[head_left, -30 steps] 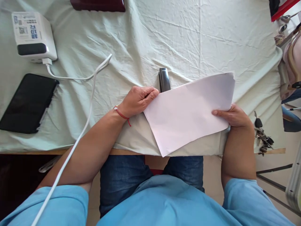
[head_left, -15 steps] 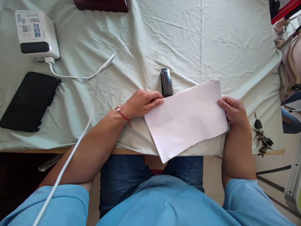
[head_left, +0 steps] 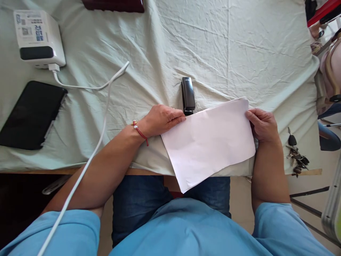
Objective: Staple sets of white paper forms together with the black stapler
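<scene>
A white sheet of paper (head_left: 210,142) lies tilted at the near edge of the table, its lower corner hanging over the edge above my lap. My left hand (head_left: 162,120) pinches the sheet's upper left corner; a red string bracelet is on that wrist. My right hand (head_left: 262,124) grips the sheet's right edge near the top corner. A black stapler (head_left: 188,95) lies on the cloth just beyond the paper's upper edge, close to my left fingertips.
A wrinkled pale green cloth (head_left: 213,46) covers the table. At the left are a white box device (head_left: 38,39), its white cable (head_left: 103,106) and a black phone (head_left: 30,115). A bunch of keys (head_left: 295,153) lies at the right edge. A dark red object (head_left: 114,5) is at the far edge.
The paper has come down from a raised, bowed position to lie flatter and closer to me. My right hand shifted from the sheet's lower right side up to its top right corner.
</scene>
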`<state>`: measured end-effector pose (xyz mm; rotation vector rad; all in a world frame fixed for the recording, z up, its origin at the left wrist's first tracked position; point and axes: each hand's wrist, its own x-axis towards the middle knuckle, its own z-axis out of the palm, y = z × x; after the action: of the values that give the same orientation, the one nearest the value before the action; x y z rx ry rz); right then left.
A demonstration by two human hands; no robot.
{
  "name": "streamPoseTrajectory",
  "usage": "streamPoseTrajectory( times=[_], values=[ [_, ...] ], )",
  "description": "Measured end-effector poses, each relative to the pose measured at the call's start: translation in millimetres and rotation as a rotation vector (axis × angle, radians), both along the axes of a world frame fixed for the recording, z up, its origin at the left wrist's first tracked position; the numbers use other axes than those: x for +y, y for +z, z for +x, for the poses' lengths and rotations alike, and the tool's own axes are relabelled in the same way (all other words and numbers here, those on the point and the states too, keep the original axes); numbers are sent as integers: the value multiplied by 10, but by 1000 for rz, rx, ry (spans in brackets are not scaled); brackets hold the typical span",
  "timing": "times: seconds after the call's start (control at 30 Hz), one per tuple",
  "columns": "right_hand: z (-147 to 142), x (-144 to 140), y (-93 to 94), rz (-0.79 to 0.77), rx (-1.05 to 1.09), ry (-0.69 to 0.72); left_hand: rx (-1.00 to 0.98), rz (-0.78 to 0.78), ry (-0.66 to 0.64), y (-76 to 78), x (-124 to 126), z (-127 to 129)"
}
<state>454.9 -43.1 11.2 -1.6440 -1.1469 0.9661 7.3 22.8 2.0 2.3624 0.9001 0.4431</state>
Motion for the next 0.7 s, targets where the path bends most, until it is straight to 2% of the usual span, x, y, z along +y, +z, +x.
streamPoseTrajectory(
  times=[0.17, 0.37, 0.7],
  values=[
    [-117, 19, 60, 9, -95, -63, 100, 27, 28, -12, -27, 6],
    [-192, 43, 87, 26, -175, -73, 183, 31, 49, 12, -47, 39],
    [-248, 2, 201, -59, -203, 30, 165, 42, 46, -4, -56, 27]
  ],
)
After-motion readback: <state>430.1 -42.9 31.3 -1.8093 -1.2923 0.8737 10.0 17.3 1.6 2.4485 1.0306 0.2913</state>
